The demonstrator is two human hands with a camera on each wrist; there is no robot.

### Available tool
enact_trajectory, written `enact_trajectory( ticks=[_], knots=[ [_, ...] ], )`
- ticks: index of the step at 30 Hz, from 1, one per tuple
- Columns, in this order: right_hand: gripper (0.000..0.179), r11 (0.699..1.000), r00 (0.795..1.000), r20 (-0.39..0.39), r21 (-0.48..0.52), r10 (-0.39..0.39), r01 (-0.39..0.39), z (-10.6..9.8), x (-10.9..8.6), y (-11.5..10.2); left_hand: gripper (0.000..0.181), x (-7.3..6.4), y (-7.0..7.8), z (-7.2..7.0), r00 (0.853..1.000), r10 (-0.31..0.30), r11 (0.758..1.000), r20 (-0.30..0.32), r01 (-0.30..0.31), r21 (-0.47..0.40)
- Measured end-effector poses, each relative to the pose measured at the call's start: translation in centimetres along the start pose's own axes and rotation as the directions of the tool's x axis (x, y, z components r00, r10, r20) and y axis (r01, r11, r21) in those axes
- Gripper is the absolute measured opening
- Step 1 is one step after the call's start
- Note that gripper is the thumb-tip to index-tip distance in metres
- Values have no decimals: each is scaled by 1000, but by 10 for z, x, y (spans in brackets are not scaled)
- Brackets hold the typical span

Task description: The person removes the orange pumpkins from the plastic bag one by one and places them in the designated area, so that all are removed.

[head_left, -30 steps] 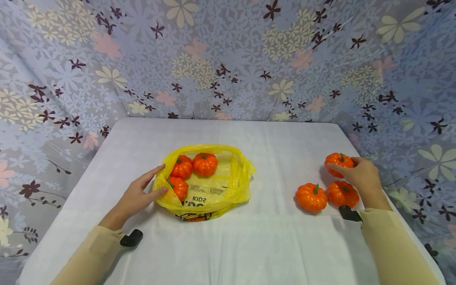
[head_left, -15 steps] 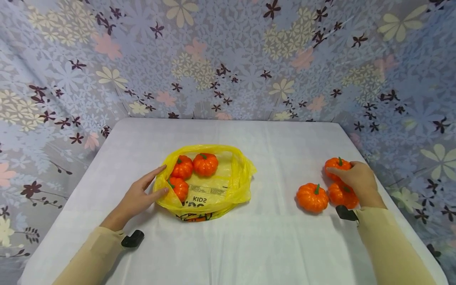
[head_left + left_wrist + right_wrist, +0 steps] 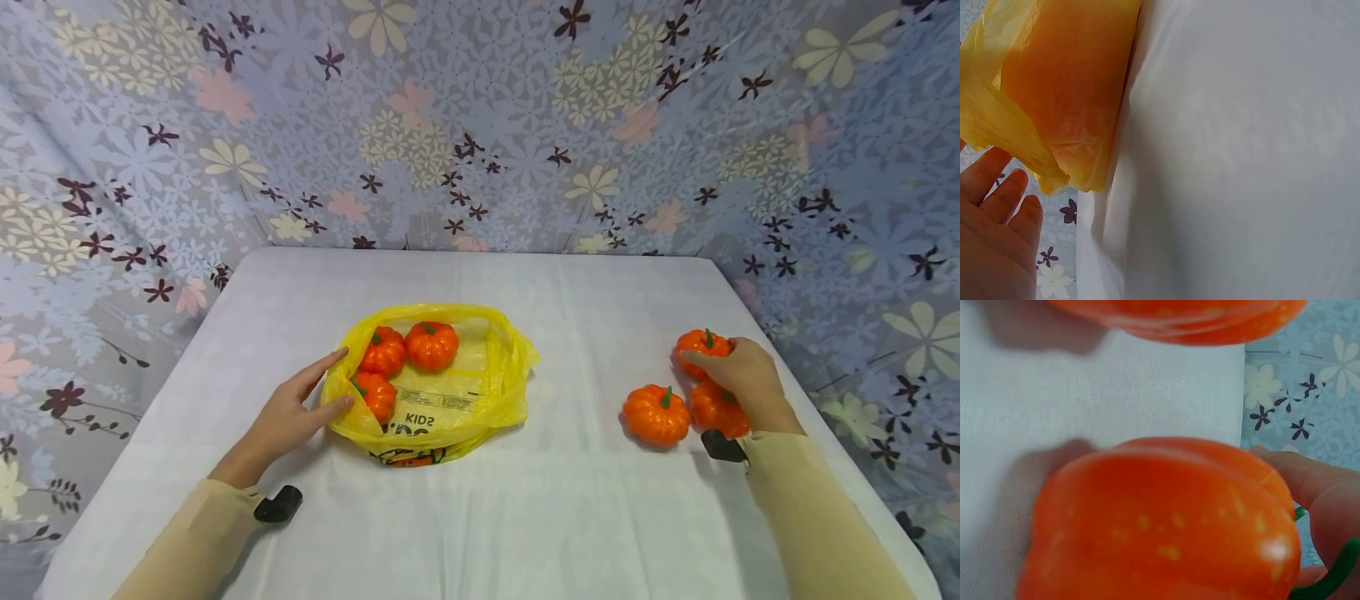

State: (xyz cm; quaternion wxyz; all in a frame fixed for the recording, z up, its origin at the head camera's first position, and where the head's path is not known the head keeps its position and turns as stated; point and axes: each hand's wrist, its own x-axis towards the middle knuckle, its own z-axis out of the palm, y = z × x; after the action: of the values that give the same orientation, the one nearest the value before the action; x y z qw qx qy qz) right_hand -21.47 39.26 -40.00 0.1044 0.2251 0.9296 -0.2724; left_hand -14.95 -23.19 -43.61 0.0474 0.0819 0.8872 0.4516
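In the head view my right hand point(image 3: 750, 379) grips a small orange toy pumpkin point(image 3: 701, 350) with a green stem, thumb on its near side. Two more pumpkins lie close by: one pumpkin point(image 3: 656, 417) to the left, another pumpkin point(image 3: 717, 408) partly under the hand. In the right wrist view a pumpkin point(image 3: 1160, 519) fills the foreground and hides much of the hand point(image 3: 1329, 494). My left hand point(image 3: 288, 417) touches the left rim of a yellow plastic bag point(image 3: 502, 392), fingers fairly straight. Inside the open-mouthed bag sit three pumpkins point(image 3: 432, 347).
A white cloth covers the table point(image 3: 540, 517). Behind it and at both sides hangs a floral curtain point(image 3: 510, 125). Bare tablecloth lies between the bag and the right-hand pumpkins.
My right hand has shifted slightly left, and the pumpkin in its grip has moved left with it. The left hand and the bag have stayed in place.
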Motion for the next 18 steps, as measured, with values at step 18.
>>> enact_trajectory(
  ticks=[18],
  knots=[
    [133,984,969,-213,97,-127,150,-13,-18,-14,71,0,2,0,1000,8,1000,-1,-8,-8]
  ],
)
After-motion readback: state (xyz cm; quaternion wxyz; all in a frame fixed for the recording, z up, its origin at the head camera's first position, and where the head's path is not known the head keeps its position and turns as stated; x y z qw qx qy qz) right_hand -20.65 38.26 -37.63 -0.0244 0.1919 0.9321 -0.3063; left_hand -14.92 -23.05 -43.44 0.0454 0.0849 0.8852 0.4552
